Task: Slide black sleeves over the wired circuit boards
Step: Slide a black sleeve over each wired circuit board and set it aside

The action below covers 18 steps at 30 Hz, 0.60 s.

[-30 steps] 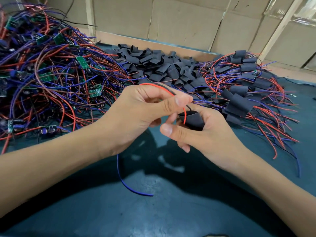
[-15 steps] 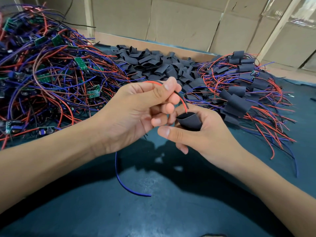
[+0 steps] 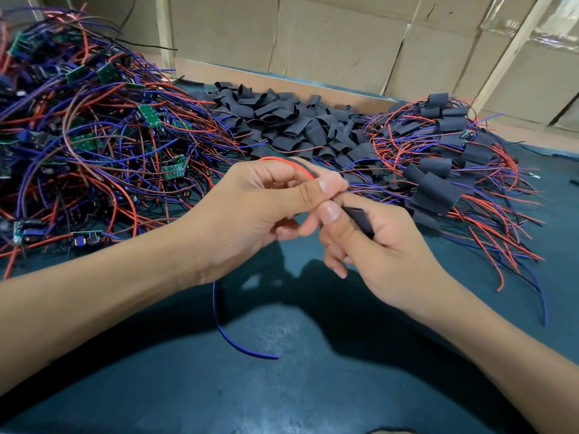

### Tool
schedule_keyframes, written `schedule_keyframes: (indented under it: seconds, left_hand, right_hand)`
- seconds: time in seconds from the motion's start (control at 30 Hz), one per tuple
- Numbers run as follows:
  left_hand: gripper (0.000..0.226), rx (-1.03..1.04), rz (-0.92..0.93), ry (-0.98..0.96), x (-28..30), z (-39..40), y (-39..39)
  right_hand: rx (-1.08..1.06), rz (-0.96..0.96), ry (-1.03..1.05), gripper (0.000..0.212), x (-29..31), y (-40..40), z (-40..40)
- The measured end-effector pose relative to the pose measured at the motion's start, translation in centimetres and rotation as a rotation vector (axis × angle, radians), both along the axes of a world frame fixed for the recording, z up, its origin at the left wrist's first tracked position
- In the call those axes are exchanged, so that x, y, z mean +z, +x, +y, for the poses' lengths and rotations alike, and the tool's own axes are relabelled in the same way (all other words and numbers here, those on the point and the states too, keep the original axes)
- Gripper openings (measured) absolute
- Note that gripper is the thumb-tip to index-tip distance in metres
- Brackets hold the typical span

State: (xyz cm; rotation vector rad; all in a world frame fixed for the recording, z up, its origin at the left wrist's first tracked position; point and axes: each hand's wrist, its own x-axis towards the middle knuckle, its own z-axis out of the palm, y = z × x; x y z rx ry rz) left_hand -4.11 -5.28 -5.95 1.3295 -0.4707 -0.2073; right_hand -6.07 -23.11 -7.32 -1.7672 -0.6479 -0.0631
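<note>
My left hand (image 3: 250,211) pinches a red and a black wire (image 3: 283,161) between thumb and fingers; a blue wire (image 3: 233,336) hangs below it onto the mat. My right hand (image 3: 369,245) grips a black sleeve (image 3: 360,219), thumb pressed on its open end, right beside my left thumb. The wires run into the sleeve's mouth. The circuit board on these wires is hidden by my fingers.
A tangled heap of wired green boards (image 3: 94,142) fills the left. Loose black sleeves (image 3: 291,123) lie piled at the back centre. Sleeved boards with wires (image 3: 445,170) lie at the right. A dark green mat (image 3: 282,386) covers the table; cardboard (image 3: 338,42) stands behind.
My hands have closed together. The sleeve has turned from mouth-up to lying slanted in my right hand, and my left thumb now meets my right thumb at its opening.
</note>
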Motion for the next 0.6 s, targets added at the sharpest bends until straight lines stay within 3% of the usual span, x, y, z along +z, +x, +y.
schedule_keyframes:
  seconds: [0.27, 0.37, 0.5, 0.6]
  left_hand:
    - [0.071, -0.098, 0.568, -0.057, 0.5, 0.5, 1.3]
    - [0.066, -0.044, 0.632, 0.008, 0.3, 0.9, 1.5]
    - [0.060, -0.053, 0.698, -0.041, 0.6, 1.1, 1.6]
    - [0.052, -0.027, 0.658, -0.009, 0.7, 1.1, 1.8]
  right_hand:
    - [-0.193, -0.235, -0.173, 0.029, 0.3, 0.3, -0.6]
    - [-0.199, -0.259, -0.206, 0.027, 0.3, 0.5, -0.8]
    - [-0.189, -0.281, -0.255, 0.027, 0.1, 0.5, -0.7]
    - [-0.219, -0.318, -0.256, 0.029, 0.1, 0.5, -0.6]
